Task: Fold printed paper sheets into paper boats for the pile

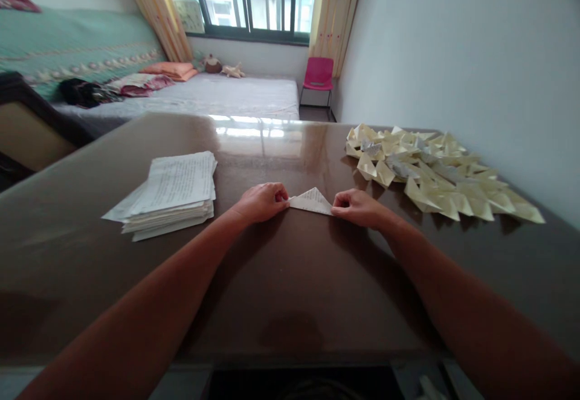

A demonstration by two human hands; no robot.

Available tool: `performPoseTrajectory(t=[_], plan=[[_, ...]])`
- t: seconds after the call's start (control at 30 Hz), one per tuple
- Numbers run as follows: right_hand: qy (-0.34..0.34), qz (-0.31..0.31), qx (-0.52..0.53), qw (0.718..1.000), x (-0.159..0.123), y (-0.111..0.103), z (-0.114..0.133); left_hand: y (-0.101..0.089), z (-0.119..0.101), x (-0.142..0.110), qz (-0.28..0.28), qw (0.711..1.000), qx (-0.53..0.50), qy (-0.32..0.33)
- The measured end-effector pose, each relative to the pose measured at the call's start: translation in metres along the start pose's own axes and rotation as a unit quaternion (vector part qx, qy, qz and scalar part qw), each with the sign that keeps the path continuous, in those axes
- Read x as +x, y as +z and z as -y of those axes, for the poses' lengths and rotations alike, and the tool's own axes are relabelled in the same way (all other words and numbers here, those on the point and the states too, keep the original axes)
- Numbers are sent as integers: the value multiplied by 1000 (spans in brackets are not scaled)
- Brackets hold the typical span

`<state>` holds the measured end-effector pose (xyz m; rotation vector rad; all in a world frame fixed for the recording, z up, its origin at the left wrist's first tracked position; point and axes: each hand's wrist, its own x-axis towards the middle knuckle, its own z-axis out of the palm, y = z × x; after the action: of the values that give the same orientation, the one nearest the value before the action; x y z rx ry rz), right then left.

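Observation:
A folded sheet of printed paper (312, 200), shaped like a low triangle with its peak up, is held just above or on the table; I cannot tell which. My left hand (265, 202) pinches its left corner between thumb and fingers. At the opposite corner, my right hand (357, 208) has its fingers curled closed on the paper. To the left lies a stack of printed sheets (181, 182), its edges uneven. Many folded paper boats (430, 170), mostly cream with a few greyish printed ones, stand in rows on the right.
The glossy brown table (281, 279) reflects the window. A white wall (475, 55) runs along the right side. Behind the table are a bed (254, 95) with pillows and soft toys, and a pink chair (318, 75). A dark-framed chair (36, 116) stands at the left.

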<state>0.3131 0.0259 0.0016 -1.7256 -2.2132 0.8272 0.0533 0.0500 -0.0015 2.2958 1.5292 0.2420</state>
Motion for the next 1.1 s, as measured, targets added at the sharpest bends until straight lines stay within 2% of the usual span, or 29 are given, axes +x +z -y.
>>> performPoseTrajectory(t=[0.2,0.37,0.5,0.63,0.7,0.87,1.1], plan=[[-23,17,-76,997,-6,-15,-4,3,1,1,-11,1000,8,8],[1,-61,-161,985,-14,-31,8,2,0,1,-12,1000,10,6],[-87,-110,-207,968,-5,-32,33,1,-2,0,-9,1000,11,7],[-244,-48,-140,958,31,-19,41,0,-3,-2,-10,1000,16,14],[-283,-17,-107,953,51,-10,35,0,-3,-3,-13,1000,16,18],[-261,56,4,964,76,8,16,1,-4,-4,-19,1000,15,12],[-247,79,99,961,74,10,10,0,0,-1,-3,1000,-21,1]])
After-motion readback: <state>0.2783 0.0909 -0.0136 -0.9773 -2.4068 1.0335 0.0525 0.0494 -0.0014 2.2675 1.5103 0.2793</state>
